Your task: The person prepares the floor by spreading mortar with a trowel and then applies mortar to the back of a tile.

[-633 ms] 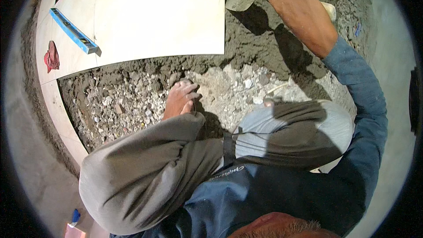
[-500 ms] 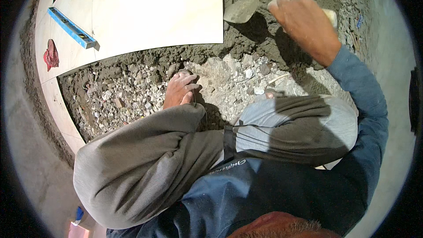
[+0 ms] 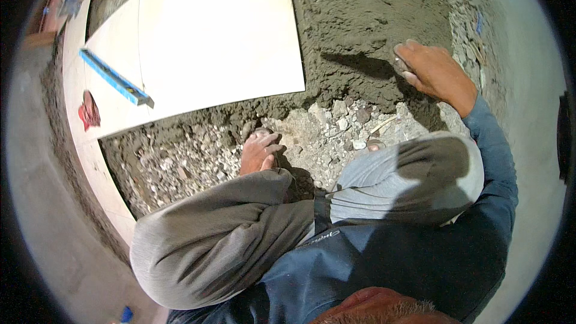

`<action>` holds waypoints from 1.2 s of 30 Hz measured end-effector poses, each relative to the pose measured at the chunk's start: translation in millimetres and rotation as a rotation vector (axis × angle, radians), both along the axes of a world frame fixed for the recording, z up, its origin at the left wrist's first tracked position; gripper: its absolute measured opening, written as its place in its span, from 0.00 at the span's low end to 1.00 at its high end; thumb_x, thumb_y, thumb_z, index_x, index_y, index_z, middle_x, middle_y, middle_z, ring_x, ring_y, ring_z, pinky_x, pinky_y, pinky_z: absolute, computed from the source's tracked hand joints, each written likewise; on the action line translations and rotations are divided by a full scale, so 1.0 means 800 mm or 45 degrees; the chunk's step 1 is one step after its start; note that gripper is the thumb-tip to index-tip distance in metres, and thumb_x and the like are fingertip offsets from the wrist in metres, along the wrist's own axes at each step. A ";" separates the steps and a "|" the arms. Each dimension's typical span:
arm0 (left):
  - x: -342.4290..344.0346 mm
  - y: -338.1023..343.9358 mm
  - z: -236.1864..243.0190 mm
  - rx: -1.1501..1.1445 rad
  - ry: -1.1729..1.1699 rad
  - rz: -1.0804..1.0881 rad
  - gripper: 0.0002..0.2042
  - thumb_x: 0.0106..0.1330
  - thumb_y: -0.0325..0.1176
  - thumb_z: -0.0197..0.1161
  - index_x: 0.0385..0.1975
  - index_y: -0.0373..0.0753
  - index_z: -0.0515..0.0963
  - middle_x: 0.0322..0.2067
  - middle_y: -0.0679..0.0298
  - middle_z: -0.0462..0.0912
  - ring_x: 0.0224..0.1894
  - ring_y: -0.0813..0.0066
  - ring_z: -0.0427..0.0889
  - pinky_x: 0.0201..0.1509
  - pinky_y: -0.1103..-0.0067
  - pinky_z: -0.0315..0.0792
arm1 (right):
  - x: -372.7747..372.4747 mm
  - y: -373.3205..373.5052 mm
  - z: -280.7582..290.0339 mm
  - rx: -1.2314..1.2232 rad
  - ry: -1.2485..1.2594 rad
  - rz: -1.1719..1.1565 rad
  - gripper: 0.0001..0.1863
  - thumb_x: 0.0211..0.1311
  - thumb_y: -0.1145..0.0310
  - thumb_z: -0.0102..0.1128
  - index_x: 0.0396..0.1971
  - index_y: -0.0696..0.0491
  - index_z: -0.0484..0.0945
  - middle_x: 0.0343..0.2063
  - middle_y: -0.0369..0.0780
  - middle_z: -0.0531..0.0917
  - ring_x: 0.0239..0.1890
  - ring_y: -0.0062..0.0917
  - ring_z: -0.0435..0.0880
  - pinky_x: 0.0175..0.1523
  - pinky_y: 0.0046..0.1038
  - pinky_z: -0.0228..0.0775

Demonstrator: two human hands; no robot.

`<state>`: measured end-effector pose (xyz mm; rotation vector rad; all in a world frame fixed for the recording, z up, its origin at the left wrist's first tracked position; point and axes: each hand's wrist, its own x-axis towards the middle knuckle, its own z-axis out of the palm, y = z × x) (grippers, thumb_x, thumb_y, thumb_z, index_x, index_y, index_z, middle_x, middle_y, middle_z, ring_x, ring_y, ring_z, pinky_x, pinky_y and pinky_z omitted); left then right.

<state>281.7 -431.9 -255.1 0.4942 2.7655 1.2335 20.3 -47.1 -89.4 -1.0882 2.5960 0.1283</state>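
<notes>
My right hand (image 3: pixel 433 73) is closed around a trowel (image 3: pixel 398 63); only a small grey bit of it shows at my fingers. The hand rests low on the wet grey mortar bed (image 3: pixel 366 18) and casts a dark shadow to its left. My left hand is out of sight. I squat over the work, and my bare left foot (image 3: pixel 259 153) stands on broken rubble (image 3: pixel 336 126) at the mortar's near edge. A large white tile (image 3: pixel 210 36) lies in the mortar to the left of my right hand.
A blue spirit level (image 3: pixel 115 78) lies across the laid tiles at the left, with a red rag (image 3: pixel 89 110) beside it. A grey concrete strip (image 3: pixel 36 204) runs along the left, and a pale wall (image 3: pixel 528 84) rises on the right. My bent knees (image 3: pixel 216 246) fill the foreground.
My right hand has come down and nearer, onto the mortar by the rubble. The trowel blade, plainly seen before, is now hidden under the hand. The view has shifted toward the mortar bed.
</notes>
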 end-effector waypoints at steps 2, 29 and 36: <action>-0.007 0.000 -0.010 0.000 -0.003 -0.074 0.20 0.77 0.42 0.42 0.42 0.38 0.82 0.57 0.55 0.78 0.60 0.54 0.73 0.65 0.58 0.63 | 0.014 0.030 -0.042 -0.358 -0.114 -0.201 0.24 0.66 0.55 0.60 0.56 0.54 0.71 0.46 0.49 0.81 0.45 0.43 0.83 0.48 0.42 0.77; 0.000 0.002 -0.062 -0.121 0.197 -0.300 0.17 0.76 0.41 0.43 0.49 0.41 0.79 0.60 0.54 0.74 0.60 0.50 0.73 0.63 0.56 0.63 | 0.024 -0.069 -0.184 -1.672 -1.686 -1.030 0.21 0.74 0.48 0.52 0.46 0.53 0.70 0.26 0.32 0.73 0.19 0.14 0.71 0.19 0.19 0.70; 0.008 -0.017 -0.086 -0.248 0.234 -0.350 0.19 0.77 0.42 0.41 0.52 0.43 0.79 0.62 0.55 0.73 0.63 0.50 0.70 0.66 0.56 0.60 | -0.002 0.021 -0.216 -1.837 -1.549 -1.203 0.24 0.73 0.54 0.55 0.55 0.58 0.69 0.25 0.31 0.74 0.20 0.12 0.72 0.18 0.14 0.68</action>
